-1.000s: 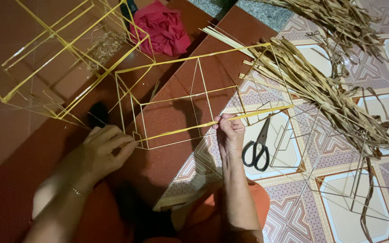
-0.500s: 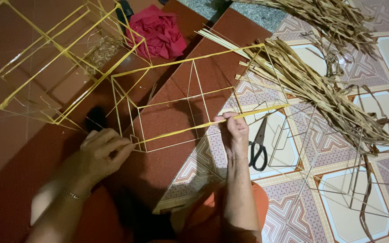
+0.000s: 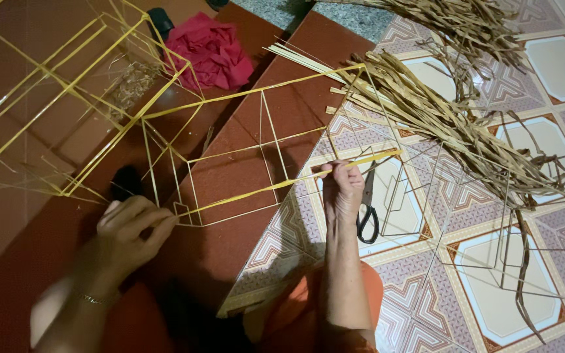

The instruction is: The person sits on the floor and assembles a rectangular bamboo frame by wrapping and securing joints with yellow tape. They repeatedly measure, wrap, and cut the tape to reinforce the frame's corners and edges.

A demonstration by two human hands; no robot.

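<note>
— Two hands on one thin yellow strip (image 3: pixel 276 186): left hand (image 3: pixel 132 225) pinched shut at the wire frame's (image 3: pixel 230 163) lower corner, right hand (image 3: pixel 341 189) gripping farther along, above the tiled floor (image 3: pixel 492 307).
— Risk?
— Overpulling could likely snap the strip or bend that frame.

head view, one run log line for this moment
left hand: pinching frame corner | right hand: gripping yellow strip | wire frame: on floor | scissors: beside right hand | red cloth: behind
</note>
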